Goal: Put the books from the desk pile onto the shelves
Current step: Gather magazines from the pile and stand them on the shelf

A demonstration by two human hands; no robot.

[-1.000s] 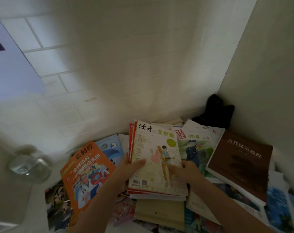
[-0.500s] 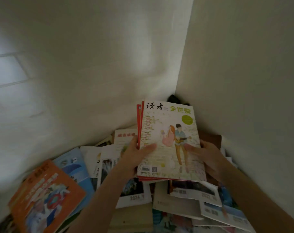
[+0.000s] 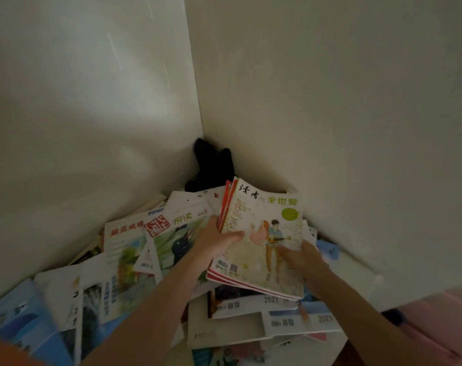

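Note:
I hold a small stack of thin magazines (image 3: 261, 233) above the desk pile; the top cover is pale green and shows two drawn figures, one with a guitar. My left hand (image 3: 215, 243) grips the stack's left edge, thumb across the cover. My right hand (image 3: 301, 260) holds its right edge, thumb on top and fingers hidden underneath. Below lies the scattered pile of books and magazines (image 3: 150, 249), filling the desk corner. No shelf is in view.
Two pale walls meet in the corner behind the pile. A black object (image 3: 211, 165) stands in that corner against the walls. A blue book (image 3: 21, 320) lies at the lower left. A pink blurred object (image 3: 435, 320) shows at the lower right.
The view has swung right towards the corner and the black object shows again. Both hands keep the same hold on the magazine stack, which now sits further right, near the right wall.

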